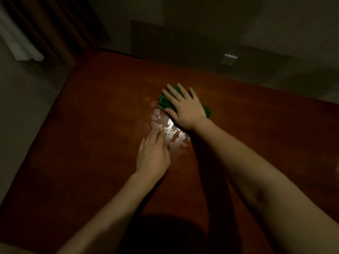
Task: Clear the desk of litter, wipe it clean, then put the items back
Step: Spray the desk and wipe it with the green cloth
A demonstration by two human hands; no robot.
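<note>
A green cloth (162,102) lies bunched on the reddish-brown desk (91,110) near its middle. My right hand (185,109) presses flat on top of the cloth, fingers spread, covering most of it. Wet patches (170,129) glisten on the wood just below the cloth, between my two hands. My left hand (153,154) rests flat on the desk, palm down, its fingertips at the edge of the wet patches. It holds nothing.
The desk's left edge (47,123) drops to a pale floor. A dark curtain (55,24) hangs at the back left. A wall socket (229,59) sits on the wall behind the desk's far edge. The room is dim.
</note>
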